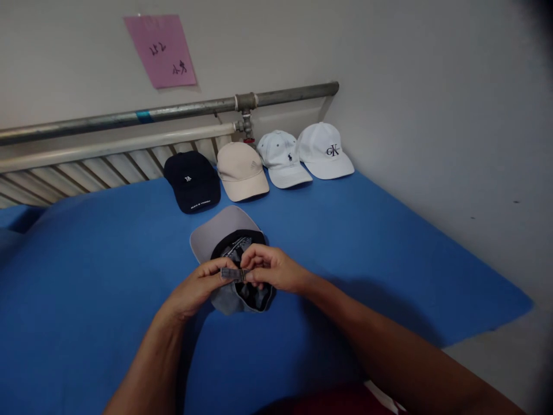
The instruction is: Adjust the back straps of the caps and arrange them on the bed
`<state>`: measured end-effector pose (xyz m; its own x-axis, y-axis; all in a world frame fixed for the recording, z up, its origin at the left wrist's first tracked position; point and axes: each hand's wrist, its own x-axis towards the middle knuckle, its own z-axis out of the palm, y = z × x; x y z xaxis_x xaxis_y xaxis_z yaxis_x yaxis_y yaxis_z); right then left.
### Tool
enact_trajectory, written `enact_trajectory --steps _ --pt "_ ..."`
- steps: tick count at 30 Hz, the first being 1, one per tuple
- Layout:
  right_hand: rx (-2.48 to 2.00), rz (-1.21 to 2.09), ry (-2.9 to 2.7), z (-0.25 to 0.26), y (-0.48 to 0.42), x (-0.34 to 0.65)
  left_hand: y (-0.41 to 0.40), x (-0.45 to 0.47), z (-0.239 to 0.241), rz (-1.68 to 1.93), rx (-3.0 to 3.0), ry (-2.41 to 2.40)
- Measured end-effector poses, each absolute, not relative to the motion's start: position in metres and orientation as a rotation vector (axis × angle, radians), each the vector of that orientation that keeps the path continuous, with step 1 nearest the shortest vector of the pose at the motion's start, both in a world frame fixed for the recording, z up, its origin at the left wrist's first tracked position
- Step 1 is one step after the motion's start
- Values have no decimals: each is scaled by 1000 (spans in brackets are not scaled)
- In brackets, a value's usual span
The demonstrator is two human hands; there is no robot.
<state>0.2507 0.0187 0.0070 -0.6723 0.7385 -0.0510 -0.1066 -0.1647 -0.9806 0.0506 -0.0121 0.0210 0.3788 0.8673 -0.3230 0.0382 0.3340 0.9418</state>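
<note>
A grey baseball cap point(227, 225) lies upside down on the blue surface, its brim pointing away from me and its dark inside showing. Across its back runs the adjustable strap point(232, 274), with a small buckle point(243, 275) on it. My left hand point(196, 288) pinches the left part of this strap between thumb and fingers. On the other side, my right hand point(270, 268) has its fingers closed at the buckle end of the strap. Part of the cap's opening is hidden behind both hands.
Along the back stand a navy cap point(192, 181), a beige cap point(242, 170), a pale cap with a small emblem point(283, 158) and a white cap point(326, 151). Behind them are a radiator point(108, 167) and a metal pipe point(181, 109). A wall point(432, 115) rises at right.
</note>
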Motion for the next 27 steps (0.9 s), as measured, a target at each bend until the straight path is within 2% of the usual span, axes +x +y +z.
enact_trajectory --steps 9,17,27 --pt "-552 1364 -1833 9 17 250 -11 55 20 658 1169 1082" --pt "-686 1828 -1506 15 17 256 -12 51 21 633 1155 1096" --pt "-741 1835 -1471 14 17 253 -12 49 25 603 1049 1094"
